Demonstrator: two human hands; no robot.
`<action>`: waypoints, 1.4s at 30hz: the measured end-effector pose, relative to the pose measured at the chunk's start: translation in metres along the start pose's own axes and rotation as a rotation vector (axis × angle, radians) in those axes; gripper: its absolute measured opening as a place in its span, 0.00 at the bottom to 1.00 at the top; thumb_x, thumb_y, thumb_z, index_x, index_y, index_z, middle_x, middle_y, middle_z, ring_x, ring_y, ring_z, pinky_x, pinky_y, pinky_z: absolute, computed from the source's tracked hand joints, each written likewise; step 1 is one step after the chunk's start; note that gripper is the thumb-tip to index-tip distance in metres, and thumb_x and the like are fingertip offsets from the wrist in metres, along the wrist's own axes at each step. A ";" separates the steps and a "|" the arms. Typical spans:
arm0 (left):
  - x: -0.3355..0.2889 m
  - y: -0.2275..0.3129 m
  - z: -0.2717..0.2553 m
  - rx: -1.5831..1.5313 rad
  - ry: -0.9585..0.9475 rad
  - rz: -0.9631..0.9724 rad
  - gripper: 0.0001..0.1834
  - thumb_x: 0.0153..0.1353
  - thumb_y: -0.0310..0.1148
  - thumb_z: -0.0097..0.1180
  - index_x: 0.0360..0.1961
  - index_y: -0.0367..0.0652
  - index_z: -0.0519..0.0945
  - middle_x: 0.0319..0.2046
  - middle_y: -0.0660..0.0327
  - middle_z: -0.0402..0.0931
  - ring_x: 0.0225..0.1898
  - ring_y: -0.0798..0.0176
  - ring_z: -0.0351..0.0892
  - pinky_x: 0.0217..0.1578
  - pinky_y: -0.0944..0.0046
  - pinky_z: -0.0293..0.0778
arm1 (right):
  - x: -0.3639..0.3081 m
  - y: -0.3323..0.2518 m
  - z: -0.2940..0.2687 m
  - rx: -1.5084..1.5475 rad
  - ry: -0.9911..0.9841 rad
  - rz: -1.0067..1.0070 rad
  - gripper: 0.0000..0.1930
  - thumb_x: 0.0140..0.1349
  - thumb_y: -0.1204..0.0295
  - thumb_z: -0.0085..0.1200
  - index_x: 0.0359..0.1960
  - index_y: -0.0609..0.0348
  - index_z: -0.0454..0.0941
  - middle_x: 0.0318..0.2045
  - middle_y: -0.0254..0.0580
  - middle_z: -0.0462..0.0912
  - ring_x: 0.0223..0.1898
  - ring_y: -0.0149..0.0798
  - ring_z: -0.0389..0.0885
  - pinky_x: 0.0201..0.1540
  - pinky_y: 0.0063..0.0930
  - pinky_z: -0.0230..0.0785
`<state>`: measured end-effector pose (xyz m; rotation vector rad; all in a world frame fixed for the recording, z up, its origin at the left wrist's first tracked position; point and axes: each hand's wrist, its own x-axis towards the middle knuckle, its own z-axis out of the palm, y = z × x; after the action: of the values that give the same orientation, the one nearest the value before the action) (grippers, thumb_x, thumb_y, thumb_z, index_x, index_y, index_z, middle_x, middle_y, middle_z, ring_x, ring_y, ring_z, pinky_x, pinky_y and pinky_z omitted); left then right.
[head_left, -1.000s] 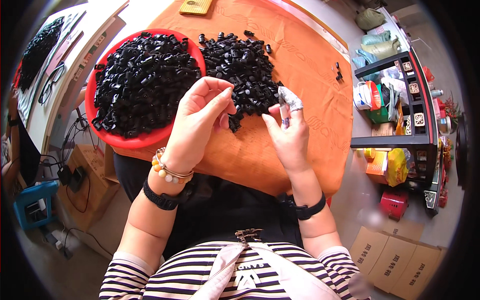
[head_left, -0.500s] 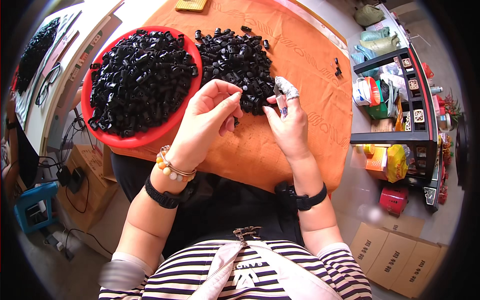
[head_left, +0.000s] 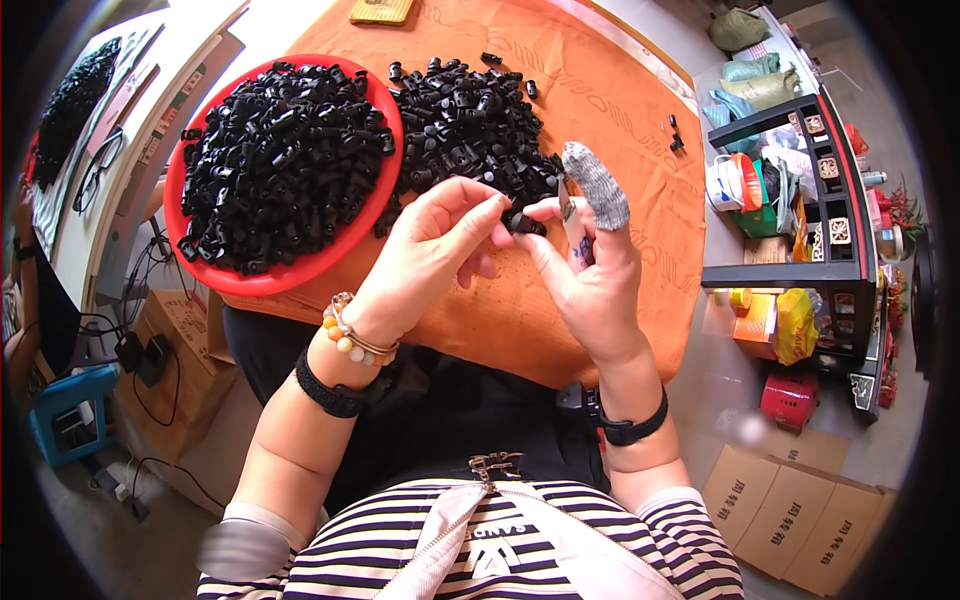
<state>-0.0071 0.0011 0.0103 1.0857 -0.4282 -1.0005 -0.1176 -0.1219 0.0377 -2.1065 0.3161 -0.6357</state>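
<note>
My left hand (head_left: 425, 250) is closed, thumb and fingers pinched at the near edge of the loose pile. Between its fingertips and my right hand sits a small black plastic piece (head_left: 524, 223), which looks like a cord lock; both hands seem to touch it. My right hand (head_left: 600, 285) is closed round a small knife (head_left: 572, 215) with its blade pointing up and away. A grey knitted finger cover (head_left: 598, 187) sits on the right index finger. Beyond the hands lies a heap of similar black pieces (head_left: 465, 120).
A red basin (head_left: 398, 112) heaped with black pieces stands at left on the orange tablecloth (head_left: 620, 130). A few loose pieces (head_left: 676, 135) lie at far right. A black shelf (head_left: 780, 272) with bags stands right of the table, flattened cartons (head_left: 785, 510) below it.
My right hand has turned, with the finger cover now pointing up. A black piece has come into view between my hands, and the left hand has shifted slightly right.
</note>
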 end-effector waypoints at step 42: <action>-0.002 0.006 -0.005 -0.310 -0.200 0.016 0.09 0.65 0.36 0.46 0.42 0.44 0.68 0.26 0.61 0.76 0.20 0.74 0.73 0.20 0.78 0.67 | 0.003 -0.012 -0.002 0.218 -0.042 0.134 0.22 0.62 0.75 0.50 0.58 0.63 0.63 0.25 0.27 0.69 0.23 0.18 0.58 0.27 0.10 0.53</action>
<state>-0.0015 0.0064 0.0135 0.7061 -0.4253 -1.1248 -0.1160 -0.1179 0.0494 -1.8705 0.3451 -0.5222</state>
